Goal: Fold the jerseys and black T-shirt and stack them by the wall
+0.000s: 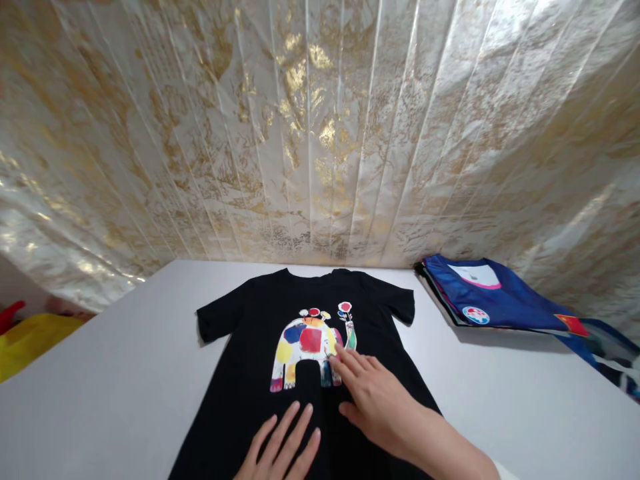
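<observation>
A black T-shirt (240,407) lies spread out face up, its collar toward the far edge and both sleeves out to the sides. On its chest is a colourful elephant print (311,339) with flowers. My left hand (283,447) rests on the lower middle of the shirt, fingers spread, partly cut off by the bottom of the view. My right hand (367,393) lies across the shirt further up, its stretched fingertips over the right part of the print. Neither hand grips anything. The shirt's hem is out of view.
The shirt lies on a white table (125,373). A stack of folded garments (480,293), a blue one on top, sits at the back right, with cloth trailing over the right edge. Yellow fabric (43,337) shows at far left. A gold-patterned curtain (320,133) hangs behind.
</observation>
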`<state>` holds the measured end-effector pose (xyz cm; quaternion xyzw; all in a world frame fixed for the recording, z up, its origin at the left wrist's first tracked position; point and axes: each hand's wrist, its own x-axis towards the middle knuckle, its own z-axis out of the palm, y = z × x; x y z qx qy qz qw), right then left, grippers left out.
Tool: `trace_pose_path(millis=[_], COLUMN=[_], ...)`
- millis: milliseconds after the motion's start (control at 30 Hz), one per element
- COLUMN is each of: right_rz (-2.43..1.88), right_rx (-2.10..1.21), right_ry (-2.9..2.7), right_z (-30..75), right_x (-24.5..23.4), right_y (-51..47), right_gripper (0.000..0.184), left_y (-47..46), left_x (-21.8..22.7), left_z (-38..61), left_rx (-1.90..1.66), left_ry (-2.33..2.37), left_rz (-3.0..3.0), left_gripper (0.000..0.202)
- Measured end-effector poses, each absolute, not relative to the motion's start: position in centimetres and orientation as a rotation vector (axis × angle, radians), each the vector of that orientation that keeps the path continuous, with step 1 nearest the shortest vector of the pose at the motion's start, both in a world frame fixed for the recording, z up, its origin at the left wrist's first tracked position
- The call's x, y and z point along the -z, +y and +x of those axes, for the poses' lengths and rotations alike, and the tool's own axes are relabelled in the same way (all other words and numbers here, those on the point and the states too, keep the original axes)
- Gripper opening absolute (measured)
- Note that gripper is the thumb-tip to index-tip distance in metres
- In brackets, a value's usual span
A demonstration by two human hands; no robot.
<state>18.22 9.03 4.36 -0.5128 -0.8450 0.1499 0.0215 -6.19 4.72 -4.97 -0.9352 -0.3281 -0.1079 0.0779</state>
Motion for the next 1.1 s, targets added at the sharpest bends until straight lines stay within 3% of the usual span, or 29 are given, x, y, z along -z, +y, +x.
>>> trace_pose_path(millis=[167, 300, 567, 767, 833, 933, 1100], right_rz=[-1.451, -1.542, -2.055, -2.077, -2.114, -2.192, -2.068], right_rx=[-0.425, -0.334, 0.054, 0.15, 0.131, 0.014, -0.143], right_ry=[-2.527, -2.367, -1.986, -1.965, -1.985, -2.049, -1.969], right_z=[13.7, 14.3, 24.5, 24.7, 24.2, 23.8, 23.7], right_x=[-3.1, -0.1, 4.4, 5.5, 5.1, 2.4, -4.4], right_y=[11.0, 12.9, 14.1, 13.6, 13.5, 14.4, 21.1], right_gripper=[0.057, 0.058, 0.065, 0.068, 0.068, 0.069, 0.048], left_y=[10.4, 14.7, 16.9, 18.0, 19.7, 24.4, 33.3], left_x=[5.0, 4.0, 4.9, 3.0, 0.2, -4.7, -7.8], left_z=[-4.5, -3.1, -9.9, -10.4, -9.0, -7.0, -5.5], left_rx=[0.504, 0.523, 0.459, 0.223, 0.067, 0.196, 0.316], left_ry=[-1.216, -1.246, -1.456, -1.805, -1.975, -2.161, -2.345], left_rz=[-2.749, -2.682, -2.461, -2.489, -2.509, -2.444, -2.364], left_gripper=[0.081, 0.075, 0.071, 0.065, 0.063, 0.056, 0.029])
